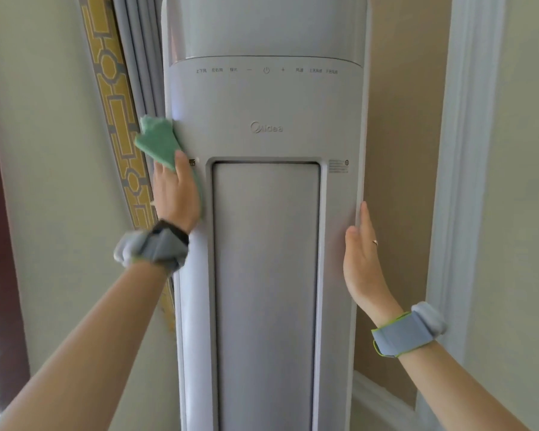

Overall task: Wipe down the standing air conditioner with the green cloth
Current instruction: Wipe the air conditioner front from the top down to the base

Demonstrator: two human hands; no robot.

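A tall white standing air conditioner (265,126) fills the middle of the view, with a row of touch controls near the top and a long inset panel below the logo. My left hand (176,194) presses the green cloth (157,141) flat against the unit's left front edge, level with the top of the inset panel. The cloth sticks out above my fingers. My right hand (363,262) lies flat and bare against the unit's right side edge, fingers straight and pointing up.
A grey curtain (137,57) with a yellow patterned border hangs just left of the unit. A tan wall (405,150) and white door trim (467,150) stand close on the right. Both wrists carry grey bands.
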